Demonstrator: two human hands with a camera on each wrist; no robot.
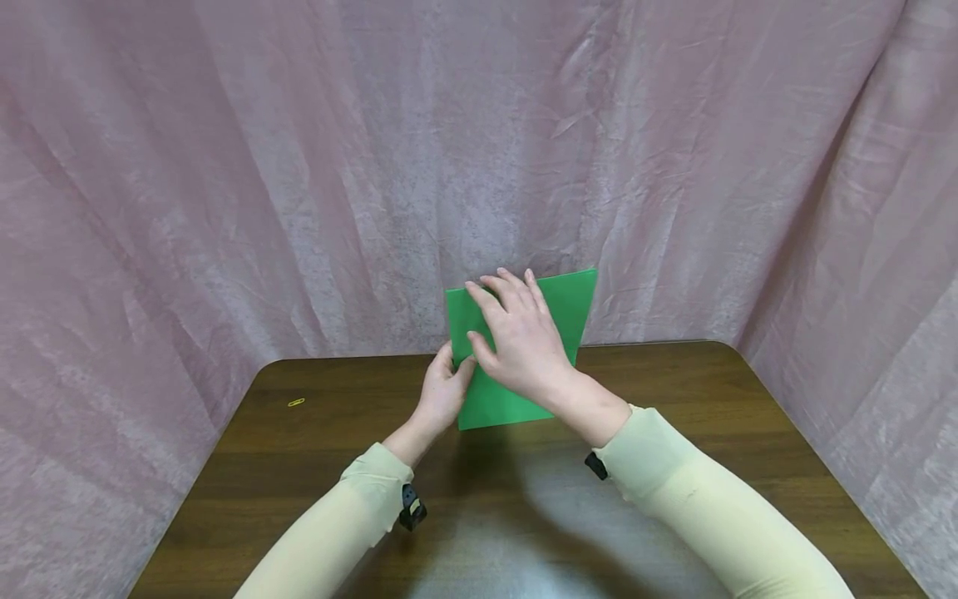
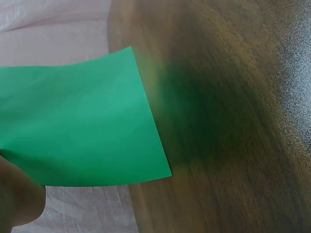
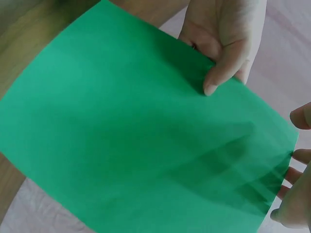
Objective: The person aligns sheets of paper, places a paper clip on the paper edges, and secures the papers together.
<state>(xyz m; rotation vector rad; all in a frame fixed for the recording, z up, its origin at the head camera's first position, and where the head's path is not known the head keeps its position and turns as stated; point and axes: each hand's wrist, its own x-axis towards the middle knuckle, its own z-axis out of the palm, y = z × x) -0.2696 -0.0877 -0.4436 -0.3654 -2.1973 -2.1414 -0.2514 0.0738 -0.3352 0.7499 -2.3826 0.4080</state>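
Note:
A green sheet of paper [image 1: 570,309] is held up above the far part of the table, its face toward me. My left hand [image 1: 441,393] pinches its left edge, thumb on the near face and the other fingers behind. The same grip shows in the right wrist view, where the left thumb [image 3: 224,68] presses on the sheet. Across the front of the paper reaches my right hand [image 1: 527,349], fingers spread and loosely extended to the top edge. In the right wrist view its fingers [image 3: 297,201] are at that edge; whether they touch it I cannot tell.
A yellow paper clip [image 1: 296,403] lies on the left side of the brown wooden table [image 1: 314,482]. Pink curtains [image 1: 359,166] hang behind the table and along its sides. A dark wrist strap [image 1: 412,507] shows under the left sleeve.

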